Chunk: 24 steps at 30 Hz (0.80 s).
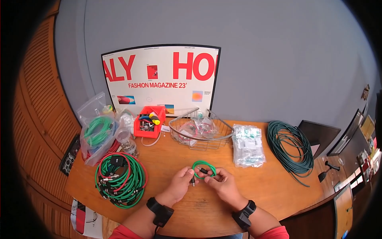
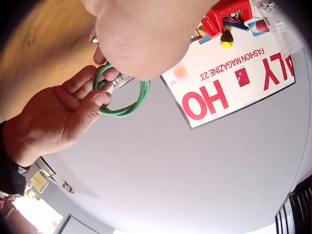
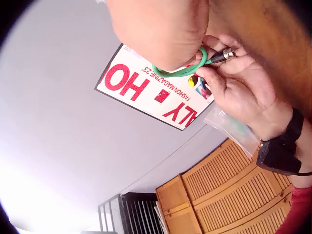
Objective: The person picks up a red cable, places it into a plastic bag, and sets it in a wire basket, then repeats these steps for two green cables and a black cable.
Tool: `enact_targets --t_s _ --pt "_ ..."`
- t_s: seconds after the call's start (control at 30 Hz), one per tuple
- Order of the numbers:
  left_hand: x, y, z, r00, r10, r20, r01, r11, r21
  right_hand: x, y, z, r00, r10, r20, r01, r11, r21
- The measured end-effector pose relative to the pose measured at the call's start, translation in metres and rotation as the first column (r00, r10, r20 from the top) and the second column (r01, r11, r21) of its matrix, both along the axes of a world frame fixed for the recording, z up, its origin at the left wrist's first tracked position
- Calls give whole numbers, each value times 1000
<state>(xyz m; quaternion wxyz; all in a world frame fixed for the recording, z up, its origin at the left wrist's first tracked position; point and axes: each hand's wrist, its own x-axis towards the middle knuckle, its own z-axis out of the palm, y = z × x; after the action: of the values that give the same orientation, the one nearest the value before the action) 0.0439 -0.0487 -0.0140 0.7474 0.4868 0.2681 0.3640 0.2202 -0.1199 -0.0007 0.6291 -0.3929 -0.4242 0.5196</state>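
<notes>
A short green cable [image 1: 205, 162] is coiled into a small loop between both hands, above the wooden table's front half. The left hand [image 1: 180, 185] pinches the loop's left side, where a black and metal connector [image 1: 193, 181] points down. At the right side, the right hand [image 1: 225, 186] grips the coil between thumb and fingers. Another black connector piece [image 1: 203, 171] lies inside the loop. In the right wrist view the metal-tipped connector [image 3: 224, 55] lies by the left hand's fingers. The left wrist view shows the green loop [image 2: 122, 113] with the right hand's thumb on it.
Green and red coiled cables [image 1: 121, 181] lie at the left, below a plastic bag of cable [image 1: 96, 137]. Behind are a red bin [image 1: 139, 129], a wire basket [image 1: 199, 146] and a screen [image 1: 159, 95]. Plastic packets [image 1: 248, 147] and a dark green cable coil [image 1: 292, 147] lie right.
</notes>
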Motion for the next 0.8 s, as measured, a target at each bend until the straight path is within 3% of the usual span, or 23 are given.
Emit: enact_targets --t_s 0.03,0.1,0.13,0.2,0.3,0.4,0.5,0.57,0.63,0.7,0.8 --pt "0 0 0 1000 1 0 -1 1000 -2 0 1 -3 1000 -18 22 18 1000 5" --pt "2 -1 -1 997 61 -38 -52 978 200 1 1 -6 998 -37 44 37 999 7" --pt "3 -2 -1 997 62 -38 -53 979 199 1 2 -6 997 -69 29 68 998 16" --pt "2 -6 0 955 190 -228 -94 923 373 1 2 -5 995 -94 15 93 995 24" --pt "1 -4 -5 918 251 -306 -111 906 410 0 1 -2 993 -119 -6 119 993 21" --pt "4 -1 -12 918 296 -264 -167 891 422 -2 0 0 996 -81 -44 83 996 37" --pt "-1 4 -10 911 212 -355 -65 921 385 -1 -4 3 995 57 87 -53 998 -42" --pt "2 4 -9 926 226 -301 -93 912 400 -2 -5 0 894 53 444 -20 997 -78" --pt "3 5 -8 941 229 -250 -109 903 416 -2 -5 -1 915 24 402 4 998 -69" --pt "-2 9 -9 908 210 -362 -16 882 472 0 -5 -2 933 1 360 24 998 -64" --pt "-2 10 -14 914 218 -342 9 832 554 6 -3 -1 929 -74 361 89 996 -25"
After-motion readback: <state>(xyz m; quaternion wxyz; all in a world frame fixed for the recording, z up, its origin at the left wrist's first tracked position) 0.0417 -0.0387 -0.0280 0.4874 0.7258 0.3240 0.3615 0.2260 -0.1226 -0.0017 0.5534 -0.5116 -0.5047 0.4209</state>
